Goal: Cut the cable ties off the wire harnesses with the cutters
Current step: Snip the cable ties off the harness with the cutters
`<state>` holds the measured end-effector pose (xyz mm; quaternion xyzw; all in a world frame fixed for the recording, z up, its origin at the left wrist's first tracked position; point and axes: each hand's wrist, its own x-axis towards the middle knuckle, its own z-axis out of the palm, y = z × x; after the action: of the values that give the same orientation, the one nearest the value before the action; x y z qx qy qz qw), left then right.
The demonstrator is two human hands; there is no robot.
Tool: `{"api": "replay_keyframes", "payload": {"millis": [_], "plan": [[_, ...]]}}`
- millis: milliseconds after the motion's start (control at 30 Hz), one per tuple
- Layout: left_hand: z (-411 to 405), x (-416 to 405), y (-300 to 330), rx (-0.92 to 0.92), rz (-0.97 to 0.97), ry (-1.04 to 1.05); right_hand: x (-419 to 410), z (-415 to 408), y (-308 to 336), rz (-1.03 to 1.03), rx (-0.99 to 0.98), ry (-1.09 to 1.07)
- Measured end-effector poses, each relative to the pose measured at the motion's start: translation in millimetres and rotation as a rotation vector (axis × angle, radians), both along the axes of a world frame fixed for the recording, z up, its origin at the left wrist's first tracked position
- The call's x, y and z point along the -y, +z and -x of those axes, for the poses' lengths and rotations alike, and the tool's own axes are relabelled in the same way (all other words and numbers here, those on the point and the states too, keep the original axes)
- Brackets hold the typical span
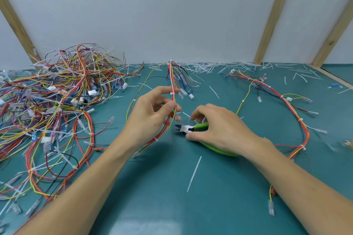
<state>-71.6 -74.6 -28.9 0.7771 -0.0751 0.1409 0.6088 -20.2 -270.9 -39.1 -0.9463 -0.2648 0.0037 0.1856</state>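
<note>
my left hand pinches the wire harness so it stands nearly upright off the counter, its white cable tie just above my fingertips. my right hand grips the green cutters low on the counter, blades parted and pointing left. i judge the tie lies up and left of the blades.

The teal table carries tangled wire harnesses, green cutters and cut ties.
</note>
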Motion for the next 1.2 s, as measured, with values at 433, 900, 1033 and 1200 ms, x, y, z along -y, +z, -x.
{"api": "replay_keyframes", "payload": {"millis": [433,900,1033,1200], "plan": [[3.1,5.1,-2.7,-0.058,-0.07,-0.111,-11.8,4.2,8.8,-0.955,-0.459,0.044],[4.5,0.8,3.4,-0.297,-0.031,-0.301,9.4,-19.1,27.1,-1.321,-0.509,-0.316],[6.6,-2.8,4.1,-0.306,0.061,-0.447,15.2,-25.7,25.5,-1.391,-0.544,-0.396],[8.8,-3.2,6.1,-0.369,0.212,-0.587,17.2,-26.5,25.8,-1.36,-0.684,-0.35]]}}
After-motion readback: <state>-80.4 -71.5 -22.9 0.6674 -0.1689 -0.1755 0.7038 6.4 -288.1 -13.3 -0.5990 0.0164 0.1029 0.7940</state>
